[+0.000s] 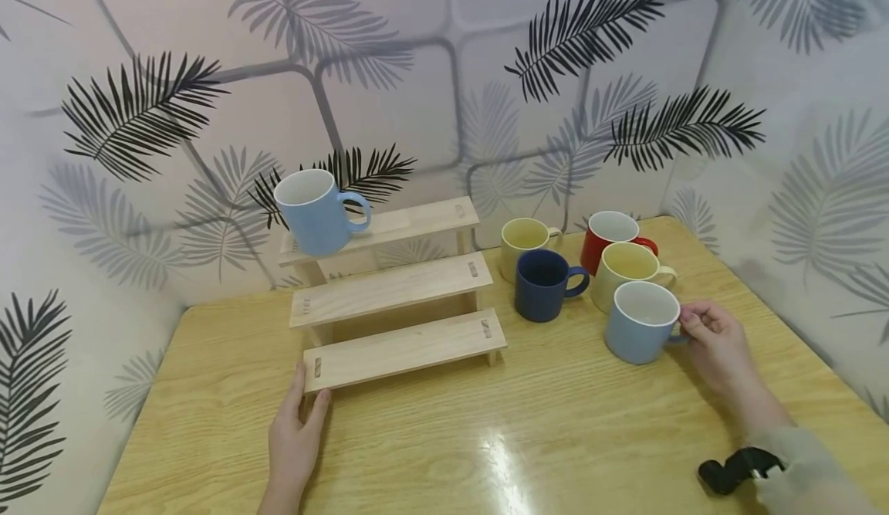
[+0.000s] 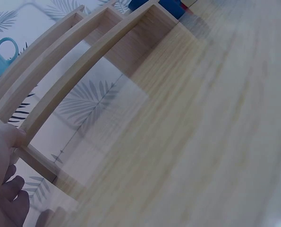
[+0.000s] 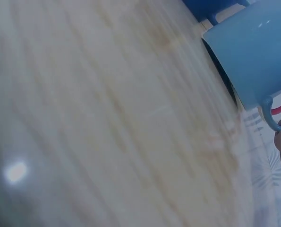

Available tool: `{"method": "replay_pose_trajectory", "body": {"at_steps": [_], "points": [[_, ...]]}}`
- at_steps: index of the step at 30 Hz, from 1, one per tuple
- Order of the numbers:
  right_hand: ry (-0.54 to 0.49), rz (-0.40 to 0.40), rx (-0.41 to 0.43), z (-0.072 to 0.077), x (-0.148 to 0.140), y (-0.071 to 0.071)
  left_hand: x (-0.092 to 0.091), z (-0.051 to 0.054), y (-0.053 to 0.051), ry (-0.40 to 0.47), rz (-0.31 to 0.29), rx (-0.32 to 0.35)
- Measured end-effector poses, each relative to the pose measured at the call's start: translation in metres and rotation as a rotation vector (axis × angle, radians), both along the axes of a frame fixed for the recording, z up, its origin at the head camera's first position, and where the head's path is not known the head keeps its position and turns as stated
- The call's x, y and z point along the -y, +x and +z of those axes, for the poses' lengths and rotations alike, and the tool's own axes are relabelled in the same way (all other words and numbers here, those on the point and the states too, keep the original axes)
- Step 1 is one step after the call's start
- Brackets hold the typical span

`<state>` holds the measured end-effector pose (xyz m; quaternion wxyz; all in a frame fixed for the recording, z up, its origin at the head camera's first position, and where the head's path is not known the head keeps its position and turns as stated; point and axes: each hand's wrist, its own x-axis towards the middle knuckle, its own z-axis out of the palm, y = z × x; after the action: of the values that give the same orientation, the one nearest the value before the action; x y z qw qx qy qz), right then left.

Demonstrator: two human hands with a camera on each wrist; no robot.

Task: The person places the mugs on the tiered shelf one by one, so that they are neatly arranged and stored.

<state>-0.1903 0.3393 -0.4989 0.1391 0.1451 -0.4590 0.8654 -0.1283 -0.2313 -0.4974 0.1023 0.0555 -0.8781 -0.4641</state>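
A three-step wooden rack (image 1: 403, 353) stands on the table, and my left hand (image 1: 295, 434) grips the left front corner of its lowest step. In the left wrist view the thumb (image 2: 12, 135) lies against the step's edge. A light blue mug (image 1: 316, 218) sits on the left of the top step, handle to the right. Over on the right, my right hand (image 1: 718, 345) pinches the handle of a grey-blue mug (image 1: 637, 330), which is upright. The right wrist view shows that mug (image 3: 256, 52) with a dark strip along its base; I cannot tell whether it is slightly raised.
Behind the grey-blue mug stand a yellow mug (image 1: 611, 287) and a red mug (image 1: 593, 252). A dark blue mug (image 1: 538, 291) and a pale yellow mug (image 1: 510, 256) are between these and the rack. A patterned wall (image 1: 486, 59) borders the wooden table (image 1: 417, 445).
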Motion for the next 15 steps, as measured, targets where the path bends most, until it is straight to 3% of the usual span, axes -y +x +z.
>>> {"method": "replay_pose_trajectory", "body": {"at_steps": [7, 15], "points": [[0.014, -0.014, 0.008, 0.013, 0.010, 0.005, 0.000, 0.000, -0.001, -0.008, -0.002, -0.009], [0.070, -0.044, 0.006, 0.047, 0.039, 0.004, 0.001, -0.002, -0.001, -0.008, 0.001, -0.009]]}}
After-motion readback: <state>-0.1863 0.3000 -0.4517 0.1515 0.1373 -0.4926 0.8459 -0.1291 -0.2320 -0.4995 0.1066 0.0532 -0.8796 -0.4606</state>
